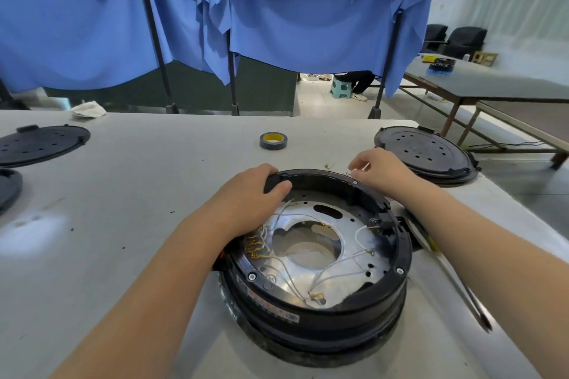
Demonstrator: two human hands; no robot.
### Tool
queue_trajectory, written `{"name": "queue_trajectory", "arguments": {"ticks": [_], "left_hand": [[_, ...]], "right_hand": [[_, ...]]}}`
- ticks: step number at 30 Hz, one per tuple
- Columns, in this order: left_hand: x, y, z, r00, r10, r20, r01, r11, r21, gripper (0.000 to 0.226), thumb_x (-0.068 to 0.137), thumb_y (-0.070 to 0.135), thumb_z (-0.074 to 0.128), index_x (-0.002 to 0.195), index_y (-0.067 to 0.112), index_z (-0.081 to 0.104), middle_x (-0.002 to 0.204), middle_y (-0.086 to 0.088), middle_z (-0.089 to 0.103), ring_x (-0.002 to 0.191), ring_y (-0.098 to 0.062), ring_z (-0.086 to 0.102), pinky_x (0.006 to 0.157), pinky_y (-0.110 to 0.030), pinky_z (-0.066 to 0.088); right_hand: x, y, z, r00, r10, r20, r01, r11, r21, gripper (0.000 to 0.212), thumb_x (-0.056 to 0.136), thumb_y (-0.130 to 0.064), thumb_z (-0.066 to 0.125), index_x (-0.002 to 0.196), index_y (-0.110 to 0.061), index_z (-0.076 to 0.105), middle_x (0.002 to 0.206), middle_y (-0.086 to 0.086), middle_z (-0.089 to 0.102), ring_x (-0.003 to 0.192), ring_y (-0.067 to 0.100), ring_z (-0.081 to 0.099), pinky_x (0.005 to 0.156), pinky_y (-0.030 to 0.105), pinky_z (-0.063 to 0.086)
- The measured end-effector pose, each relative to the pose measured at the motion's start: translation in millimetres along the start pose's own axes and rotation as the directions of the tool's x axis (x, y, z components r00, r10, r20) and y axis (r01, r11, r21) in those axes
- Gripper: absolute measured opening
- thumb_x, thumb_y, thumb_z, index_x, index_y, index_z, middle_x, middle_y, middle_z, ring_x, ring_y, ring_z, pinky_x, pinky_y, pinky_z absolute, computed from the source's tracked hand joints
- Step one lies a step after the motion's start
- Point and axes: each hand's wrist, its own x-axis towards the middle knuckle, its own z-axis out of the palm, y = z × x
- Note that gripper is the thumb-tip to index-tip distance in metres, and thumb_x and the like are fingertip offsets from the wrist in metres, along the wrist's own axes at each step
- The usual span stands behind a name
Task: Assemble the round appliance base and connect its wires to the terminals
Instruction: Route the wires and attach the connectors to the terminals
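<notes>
Black plastic forms the ring of the round appliance base (314,258), which sits near the front middle of the pale desk (147,193), open side up, so its silvery metal plate (308,224) and the loose white wires (326,274) lying on it are exposed for work. The left hand (249,190) grips the far-left rim, thumb hooked inside and fingers (261,169) curled over the outside; I judge this steadies the base against turning. The right hand (381,170) reaches to the desk just beyond the far-right rim, its fingers pinched together over some small bits there (too small to name, possibly a screw or terminal), and whether they already hold one I cannot tell. A screwdriver (455,280) lies on the desk just right of the base, under the right forearm, handy for fastening. Further back stands a roll of tape (272,140), and perforated black round covers rest at the left (40,144) and right (425,153) edges, probably waiting to close bases like this one. Several wire ends seem unattached, so the wiring looks unfinished.
</notes>
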Motion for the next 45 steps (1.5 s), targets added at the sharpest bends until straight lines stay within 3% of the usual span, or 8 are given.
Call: {"name": "queue_trajectory", "arguments": {"ticks": [8,13,20,26,34,39,45], "left_hand": [[1.0,-0.6,1.6,1.000,0.004,-0.011,-0.004,1.000,0.010,0.037,0.097,0.047,0.045,0.127,0.026,0.052,0.108,0.005,0.058,0.097,-0.015,0.055,0.078,-0.030,0.042],[2.5,-2.0,3.0,1.000,0.007,-0.009,-0.007,1.000,0.020,0.038,0.096,0.048,0.046,0.128,0.027,0.050,0.107,0.006,0.057,0.096,-0.014,0.055,0.076,-0.028,0.042],[4.1,-3.4,3.4,1.000,0.007,-0.008,-0.007,1.000,0.007,0.037,0.095,0.048,0.047,0.127,0.028,0.051,0.109,0.005,0.059,0.096,-0.015,0.056,0.078,-0.029,0.044],[3.3,-4.6,2.8,1.000,0.010,-0.003,-0.010,1.000,-0.001,0.036,0.095,0.049,0.047,0.126,0.029,0.051,0.107,0.006,0.059,0.095,-0.013,0.056,0.078,-0.029,0.046],[3.2,-3.3,2.3,1.000,0.007,0.007,-0.007,1.000,0.013,0.040,0.096,0.049,0.048,0.129,0.028,0.049,0.111,0.004,0.059,0.097,-0.014,0.056,0.077,-0.027,0.045],[2.1,-2.2,1.4,1.000,0.002,0.017,-0.002,1.000,0.010,0.042,0.096,0.048,0.048,0.132,0.027,0.047,0.115,0.002,0.059,0.099,-0.015,0.056,0.081,-0.029,0.047],[1.0,-1.8,0.6,1.000,0.003,0.023,-0.003,1.000,0.001,0.043,0.096,0.047,0.049,0.133,0.027,0.047,0.115,0.004,0.059,0.100,-0.014,0.055,0.080,-0.026,0.042]], "right_hand": [[28.1,-5.8,17.9,0.997,0.004,0.075,-0.007,0.999,0.038,0.029,0.090,-0.027,0.065,0.112,-0.008,0.065,0.105,0.007,0.063,0.098,0.024,0.058,0.087,0.034,0.046],[35.8,-10.8,23.1,0.988,0.040,0.146,-0.045,0.999,0.028,0.019,0.089,-0.016,0.065,0.096,0.000,0.072,0.106,0.013,0.070,0.093,0.027,0.060,0.083,0.036,0.050],[35.3,-15.6,21.0,0.969,0.112,0.218,-0.124,0.991,0.040,0.018,0.090,-0.006,0.060,0.100,0.003,0.072,0.091,0.012,0.064,0.084,0.022,0.055,0.073,0.028,0.041],[25.2,-9.5,17.8,0.994,0.066,0.090,-0.079,0.986,0.149,0.007,0.088,-0.011,0.065,0.082,-0.009,0.064,0.085,0.005,0.063,0.081,0.019,0.056,0.074,0.030,0.046],[20.1,-13.3,4.3,0.998,0.050,-0.047,-0.031,0.939,0.342,0.006,0.092,-0.020,0.063,0.088,-0.015,0.064,0.086,0.000,0.069,0.075,0.010,0.059,0.062,0.021,0.042],[14.3,-27.7,-10.3,0.999,0.009,-0.049,0.009,0.932,0.362,0.009,0.094,-0.020,0.061,0.085,-0.019,0.061,0.084,-0.005,0.071,0.081,0.009,0.063,0.070,0.023,0.046],[-7.2,-49.2,-32.2,0.999,-0.031,-0.037,0.046,0.857,0.513,0.013,0.093,-0.005,0.057,0.090,-0.013,0.066,0.087,0.003,0.072,0.076,0.009,0.066,0.073,0.018,0.054]]}}
